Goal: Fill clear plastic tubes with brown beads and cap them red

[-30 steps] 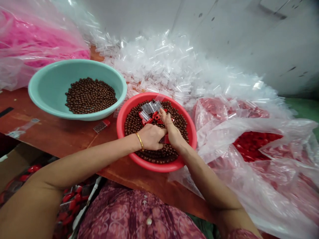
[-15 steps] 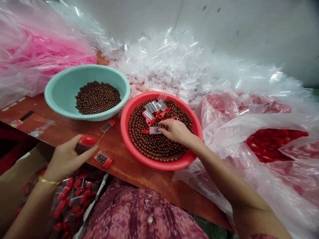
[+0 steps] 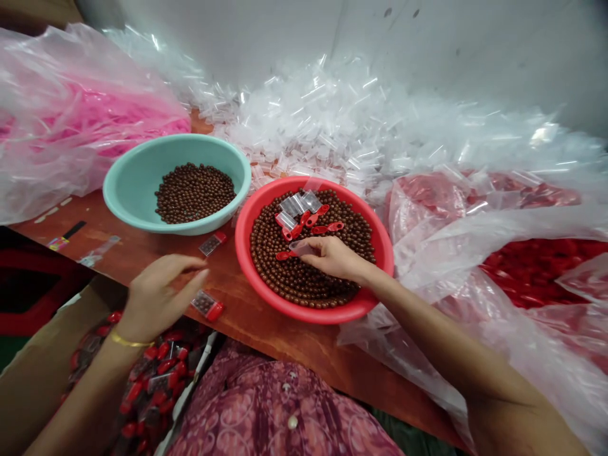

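My right hand [image 3: 335, 258] is over the red basin [image 3: 311, 315], its thumb and fingers pinching a small clear plastic case [image 3: 299, 247]. A red cap piece [image 3: 285, 255] shows at the far end of that case. Under it lie many round brown beads [image 3: 285, 282]. Several more clear cases [image 3: 300, 204] with red caps rest on the beads just beyond my fingers. My left hand [image 3: 164, 294], slightly blurred, hovers by the table's front edge with thumb and fingers apart and nothing visible between them. Close to its fingertips lies a bead-filled case with a red cap [image 3: 206, 305].
A turquoise basin [image 3: 118, 209] with brown beads stands left of the red one. Another filled case [image 3: 212, 243] lies between them. Clear cases [image 3: 323, 120] are heaped behind. Plastic bags hold pink [image 3: 128, 117] and red pieces [image 3: 536, 266]. Below left, a box holds filled cases [image 3: 156, 380].
The red-capped item at my left hand is gone from it, and that hand has moved right toward the table. My right hand has tilted the clear case in the red basin.
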A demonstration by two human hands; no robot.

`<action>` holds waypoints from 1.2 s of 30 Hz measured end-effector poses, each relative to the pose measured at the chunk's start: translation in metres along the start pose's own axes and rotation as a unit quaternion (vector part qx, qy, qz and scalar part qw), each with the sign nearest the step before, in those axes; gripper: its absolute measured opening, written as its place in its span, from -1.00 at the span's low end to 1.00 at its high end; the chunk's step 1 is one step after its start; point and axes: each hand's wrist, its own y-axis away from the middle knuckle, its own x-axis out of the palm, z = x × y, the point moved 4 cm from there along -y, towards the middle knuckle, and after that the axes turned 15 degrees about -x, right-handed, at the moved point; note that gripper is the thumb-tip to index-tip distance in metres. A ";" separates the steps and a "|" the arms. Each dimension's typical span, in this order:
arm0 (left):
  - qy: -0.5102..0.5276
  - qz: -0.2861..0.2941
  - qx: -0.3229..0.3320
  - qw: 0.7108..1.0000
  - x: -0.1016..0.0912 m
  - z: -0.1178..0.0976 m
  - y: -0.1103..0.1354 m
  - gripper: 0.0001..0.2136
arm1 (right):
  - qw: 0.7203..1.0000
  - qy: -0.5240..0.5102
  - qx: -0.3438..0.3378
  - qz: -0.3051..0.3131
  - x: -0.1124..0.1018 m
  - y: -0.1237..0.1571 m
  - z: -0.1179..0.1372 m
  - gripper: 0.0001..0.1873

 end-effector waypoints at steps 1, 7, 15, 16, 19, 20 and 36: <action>0.023 0.019 0.046 0.999 0.007 -0.026 -0.010 -0.80 | 0.995 -0.093 -0.001 -0.029 0.002 0.002 0.002 -0.81; 0.162 0.161 0.076 0.971 0.071 -0.104 -0.045 -0.67 | 0.951 -0.281 -0.060 -0.117 0.008 -0.004 0.031 -0.64; 0.309 0.119 -0.038 0.943 0.070 -0.076 -0.065 -0.70 | 0.964 0.240 -0.047 0.104 0.008 -0.028 0.022 -0.74; 0.277 0.124 -0.031 0.952 0.066 -0.074 -0.066 -0.71 | 0.940 0.307 -0.053 0.137 0.014 -0.031 0.018 -0.75; 0.166 0.149 -0.003 0.975 0.059 -0.075 -0.067 -0.73 | 0.890 0.400 -0.076 0.203 0.030 -0.041 0.014 -0.73; 0.122 0.157 0.013 0.980 0.058 -0.077 -0.067 -0.74 | 0.887 0.407 -0.072 0.206 0.030 -0.042 0.014 -0.72; -0.358 0.354 0.238 0.831 0.148 -0.134 -0.075 -0.79 | 0.914 -0.233 0.051 -0.328 -0.047 0.043 -0.026 -0.74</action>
